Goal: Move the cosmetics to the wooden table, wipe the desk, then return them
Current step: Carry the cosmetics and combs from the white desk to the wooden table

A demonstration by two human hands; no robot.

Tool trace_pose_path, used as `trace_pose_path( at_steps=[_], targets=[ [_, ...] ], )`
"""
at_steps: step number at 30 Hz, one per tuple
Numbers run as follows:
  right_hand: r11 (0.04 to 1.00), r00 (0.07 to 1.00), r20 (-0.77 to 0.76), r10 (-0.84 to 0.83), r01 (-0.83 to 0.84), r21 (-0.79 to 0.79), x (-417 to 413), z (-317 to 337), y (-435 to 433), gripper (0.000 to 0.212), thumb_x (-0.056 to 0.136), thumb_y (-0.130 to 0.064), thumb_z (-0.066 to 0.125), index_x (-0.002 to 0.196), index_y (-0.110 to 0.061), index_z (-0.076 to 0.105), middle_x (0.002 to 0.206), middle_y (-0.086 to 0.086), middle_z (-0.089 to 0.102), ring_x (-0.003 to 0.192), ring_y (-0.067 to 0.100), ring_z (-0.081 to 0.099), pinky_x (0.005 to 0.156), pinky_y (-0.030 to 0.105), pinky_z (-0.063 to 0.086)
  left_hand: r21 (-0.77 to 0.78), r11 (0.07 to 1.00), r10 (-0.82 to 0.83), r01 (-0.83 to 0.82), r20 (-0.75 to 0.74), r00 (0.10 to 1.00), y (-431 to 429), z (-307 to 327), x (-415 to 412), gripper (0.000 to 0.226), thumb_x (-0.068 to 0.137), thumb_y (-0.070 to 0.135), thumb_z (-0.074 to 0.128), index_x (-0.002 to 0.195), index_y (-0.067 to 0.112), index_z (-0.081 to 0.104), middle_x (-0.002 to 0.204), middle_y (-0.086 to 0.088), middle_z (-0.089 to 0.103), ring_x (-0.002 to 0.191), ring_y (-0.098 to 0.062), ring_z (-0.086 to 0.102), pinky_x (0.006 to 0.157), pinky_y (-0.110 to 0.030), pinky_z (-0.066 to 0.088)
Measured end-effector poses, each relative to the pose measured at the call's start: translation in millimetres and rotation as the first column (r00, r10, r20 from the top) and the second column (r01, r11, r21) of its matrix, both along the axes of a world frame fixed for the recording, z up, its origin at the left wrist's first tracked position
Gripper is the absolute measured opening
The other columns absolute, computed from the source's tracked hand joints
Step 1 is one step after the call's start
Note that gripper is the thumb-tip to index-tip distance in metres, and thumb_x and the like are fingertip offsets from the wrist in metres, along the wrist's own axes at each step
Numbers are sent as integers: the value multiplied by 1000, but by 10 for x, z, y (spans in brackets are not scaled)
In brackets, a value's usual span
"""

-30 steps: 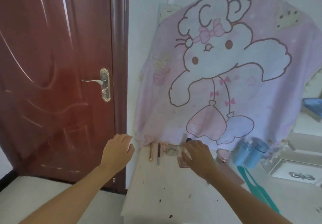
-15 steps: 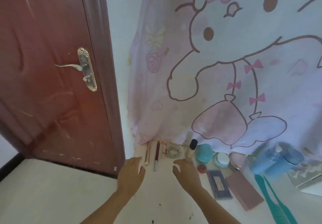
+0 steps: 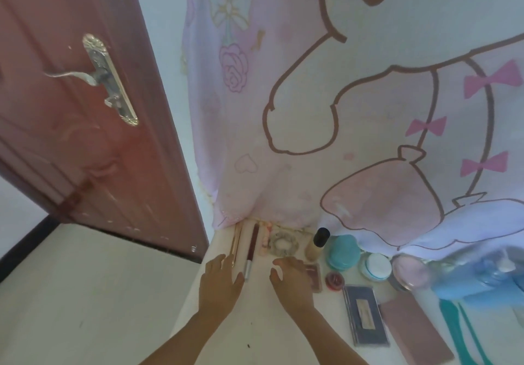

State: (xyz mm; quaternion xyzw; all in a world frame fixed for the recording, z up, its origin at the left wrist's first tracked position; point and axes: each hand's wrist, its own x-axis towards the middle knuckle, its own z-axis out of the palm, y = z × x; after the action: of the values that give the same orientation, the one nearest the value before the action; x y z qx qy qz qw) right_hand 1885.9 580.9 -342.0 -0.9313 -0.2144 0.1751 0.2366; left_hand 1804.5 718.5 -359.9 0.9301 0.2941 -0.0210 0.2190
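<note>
My cosmetics sit in a loose row along the back edge of the pale desk (image 3: 255, 322), low in the middle and lower right of the frame, right under the hem of the hanging cloth (image 3: 283, 109). From the left there is a thin gold stick (image 3: 236, 241), a dark red pencil (image 3: 252, 248) with a silver end, a small pinkish tube (image 3: 264, 240), and a frilly ring-shaped scrunchie (image 3: 283, 244). Next stands a beige bottle (image 3: 317, 245) with a black cap, then a round teal case (image 3: 342, 252), a white-lidded jar (image 3: 375, 266), a tiny red pot (image 3: 334, 280) and a glossy pink compact (image 3: 409, 272). A flat grey palette (image 3: 365, 315) and a matte mauve palette (image 3: 415, 333) lie toward the lower right, beside blurred blue bottles (image 3: 476, 282).

My left hand (image 3: 219, 282) is spread flat, fingers loose, its fingertips at the gold stick and the pencil's silver end. My right hand (image 3: 292, 281) is also spread and empty, lying partly over a small pink palette (image 3: 314, 276).

The cloth is soft, pink and white, printed with a cartoon animal. A reddish-brown door (image 3: 71, 109) with a metal handle (image 3: 93, 76) fills the upper left.
</note>
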Motion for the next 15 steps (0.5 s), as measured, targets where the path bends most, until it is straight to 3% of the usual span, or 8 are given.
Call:
trace_pose_path(
  at_steps=[9, 15],
  targets=[
    [977, 991, -21, -136, 130, -171, 296, -23, 284, 36, 96, -35, 37, 118, -11, 53, 128, 7, 50, 117, 22, 45, 96, 32, 40, 89, 993, -67, 80, -145, 987, 129, -94, 370, 75, 85, 59, 41, 144, 19, 16, 136, 3, 35, 123, -17, 35, 95, -26, 35],
    [931, 989, 59, -132, 144, -335, 400, -73, 531, 50, 91, -52, 38, 120, -13, 52, 129, 6, 46, 121, 24, 37, 98, 36, 35, 93, 995, -8, 23, -160, 987, 79, -97, 482, 72, 87, 47, 44, 144, 17, 13, 135, 0, 38, 121, -19, 37, 94, -28, 35]
  ],
)
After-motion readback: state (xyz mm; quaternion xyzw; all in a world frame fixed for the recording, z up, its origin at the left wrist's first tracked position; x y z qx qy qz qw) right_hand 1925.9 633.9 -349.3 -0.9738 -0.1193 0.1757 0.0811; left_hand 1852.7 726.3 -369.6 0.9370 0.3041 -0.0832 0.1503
